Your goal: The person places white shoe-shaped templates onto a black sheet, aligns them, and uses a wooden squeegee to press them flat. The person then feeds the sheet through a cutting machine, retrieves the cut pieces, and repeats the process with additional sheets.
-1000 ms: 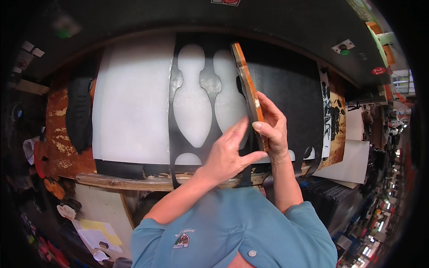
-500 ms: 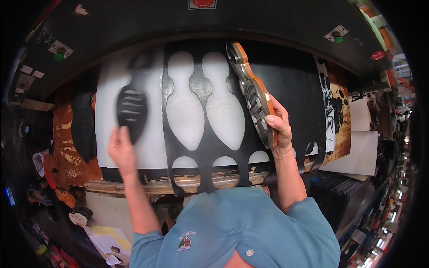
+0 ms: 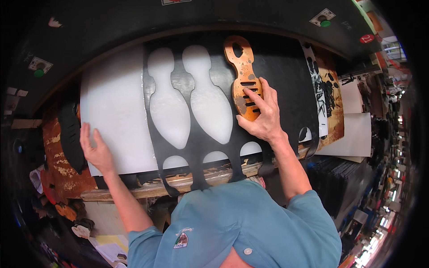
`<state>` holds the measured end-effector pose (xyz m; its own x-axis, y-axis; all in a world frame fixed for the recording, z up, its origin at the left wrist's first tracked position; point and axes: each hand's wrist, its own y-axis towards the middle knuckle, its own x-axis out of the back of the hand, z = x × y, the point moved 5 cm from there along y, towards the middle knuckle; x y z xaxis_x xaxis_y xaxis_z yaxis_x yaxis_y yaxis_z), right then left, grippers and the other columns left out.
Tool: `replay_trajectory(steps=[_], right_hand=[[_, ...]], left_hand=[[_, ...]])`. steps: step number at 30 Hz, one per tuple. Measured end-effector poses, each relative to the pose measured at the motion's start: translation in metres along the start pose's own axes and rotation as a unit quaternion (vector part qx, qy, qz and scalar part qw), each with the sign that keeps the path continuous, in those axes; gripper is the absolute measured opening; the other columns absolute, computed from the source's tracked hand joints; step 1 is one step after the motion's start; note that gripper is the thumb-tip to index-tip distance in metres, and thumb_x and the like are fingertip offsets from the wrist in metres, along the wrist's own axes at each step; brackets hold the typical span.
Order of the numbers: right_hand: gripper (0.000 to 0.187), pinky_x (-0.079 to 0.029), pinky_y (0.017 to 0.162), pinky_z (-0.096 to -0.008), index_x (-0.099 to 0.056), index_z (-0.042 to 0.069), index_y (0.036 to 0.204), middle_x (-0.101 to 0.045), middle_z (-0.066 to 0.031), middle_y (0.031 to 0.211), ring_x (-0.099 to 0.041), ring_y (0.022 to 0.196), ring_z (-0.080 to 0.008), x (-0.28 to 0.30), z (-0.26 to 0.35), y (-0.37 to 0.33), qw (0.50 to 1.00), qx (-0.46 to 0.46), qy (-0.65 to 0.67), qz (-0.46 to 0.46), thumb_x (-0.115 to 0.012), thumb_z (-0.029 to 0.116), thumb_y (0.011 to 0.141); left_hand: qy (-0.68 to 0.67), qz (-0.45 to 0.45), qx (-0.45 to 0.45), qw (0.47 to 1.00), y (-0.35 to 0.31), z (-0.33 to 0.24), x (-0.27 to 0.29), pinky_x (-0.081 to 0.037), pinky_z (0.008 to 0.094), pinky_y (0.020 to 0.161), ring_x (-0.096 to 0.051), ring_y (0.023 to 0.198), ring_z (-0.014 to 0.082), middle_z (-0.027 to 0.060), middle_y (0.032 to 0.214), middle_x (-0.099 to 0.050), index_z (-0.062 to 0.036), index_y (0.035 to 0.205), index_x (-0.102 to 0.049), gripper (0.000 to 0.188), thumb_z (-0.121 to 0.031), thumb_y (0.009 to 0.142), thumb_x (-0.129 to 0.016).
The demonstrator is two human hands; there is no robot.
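An orange sole-shaped cutting die (image 3: pixel 244 67) with slots and an oval hole lies flat on a black sheet (image 3: pixel 286 85). My right hand (image 3: pixel 263 109) grips its lower part, thumb at the near left edge and fingers across the slotted face. To the left of the die, two sole-shaped cut-outs in the sheet show white board beneath. My left hand (image 3: pixel 96 152) is empty, its fingers apart, over the left edge of the white board (image 3: pixel 114 98). Beside that hand lie dark sole-shaped pieces (image 3: pixel 70 138), slotted like the die.
A dark machine beam (image 3: pixel 178 22) with green buttons (image 3: pixel 39 72) spans the far side. Black scraps (image 3: pixel 328 89) lie at the right end of the worn table. A wooden front edge (image 3: pixel 138 191) runs before me; stacked black sheets (image 3: pixel 337 183) stand at lower right.
The die, tilted on edge before, now lies flat with its orange face up. The left hand has let go of the black slotted piece and moved left, toward the dark pieces.
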<state>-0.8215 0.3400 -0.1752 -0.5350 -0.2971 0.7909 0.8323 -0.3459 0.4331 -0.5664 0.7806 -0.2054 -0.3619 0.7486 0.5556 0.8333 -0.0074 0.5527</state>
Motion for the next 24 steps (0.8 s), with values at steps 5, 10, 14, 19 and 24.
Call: replay_trajectory(steps=[5, 10, 14, 19, 24], right_hand=[[0.071, -0.054, 0.107, -0.0547, -0.075, 0.001, 0.131, -0.046, -0.0409, 0.154, -0.054, 0.131, -0.0522, 0.003, 0.0, -0.001, 1.0, 0.025, 0.014, -0.005, -0.084, 0.023, 0.064], [0.072, -0.055, 0.107, -0.0551, -0.074, 0.003, 0.132, -0.048, -0.0399, 0.154, -0.054, 0.131, -0.0531, -0.002, 0.001, -0.009, 0.999, 0.038, 0.016, -0.025, -0.085, 0.024, 0.064], [0.075, -0.053, 0.108, -0.0549, -0.073, 0.005, 0.134, -0.048, -0.0382, 0.153, -0.053, 0.131, -0.0541, -0.002, -0.001, -0.015, 0.997, 0.061, 0.016, -0.04, -0.086, 0.027, 0.063], [0.074, -0.052, 0.106, -0.0525, -0.07, -0.003, 0.134, -0.053, -0.0345, 0.147, -0.053, 0.13, -0.0493, 0.004, 0.008, -0.013, 0.992, 0.067, 0.079, -0.078, -0.09, 0.032, 0.071], [0.017, -0.058, 0.075, -0.0397, -0.075, 0.002, 0.098, -0.071, -0.0116, 0.09, -0.069, 0.083, -0.0299, 0.074, 0.017, -0.031, 0.95, 0.115, 0.119, -0.266, -0.082, 0.005, 0.083]], left_hand=[[-0.086, 0.094, -0.029, 0.991, -0.051, -0.086, -0.024, -0.048, 0.0439, 0.117, -0.065, 0.134, 0.0329, 0.0185, 0.142, -0.07, 0.0036, 0.134, -0.072, 0.03, -0.004, 0.106, -0.064], [-0.269, 0.27, -0.032, 0.924, -0.153, -0.166, -0.007, -0.061, 0.0397, 0.089, -0.077, 0.09, 0.0312, 0.0179, 0.102, -0.08, 0.005, 0.106, -0.076, 0.012, 0.007, 0.095, -0.072], [-0.258, 0.277, -0.191, 0.906, -0.216, -0.206, -0.014, -0.046, 0.0359, 0.08, -0.072, 0.081, 0.0231, 0.0055, 0.096, -0.08, -0.0075, 0.096, -0.074, 0.018, 0.003, 0.083, -0.081], [-0.177, 0.18, -0.279, 0.926, -0.242, -0.204, -0.024, -0.044, 0.0385, 0.077, -0.068, 0.078, 0.0235, 0.0018, 0.092, -0.077, -0.0107, 0.09, -0.07, 0.019, 0.001, 0.082, -0.082], [-0.164, 0.146, -0.269, 0.938, -0.245, -0.192, -0.01, -0.044, 0.0392, 0.076, -0.069, 0.079, 0.0248, 0.0026, 0.092, -0.076, -0.0102, 0.095, -0.069, 0.02, 0.0, 0.084, -0.083]])
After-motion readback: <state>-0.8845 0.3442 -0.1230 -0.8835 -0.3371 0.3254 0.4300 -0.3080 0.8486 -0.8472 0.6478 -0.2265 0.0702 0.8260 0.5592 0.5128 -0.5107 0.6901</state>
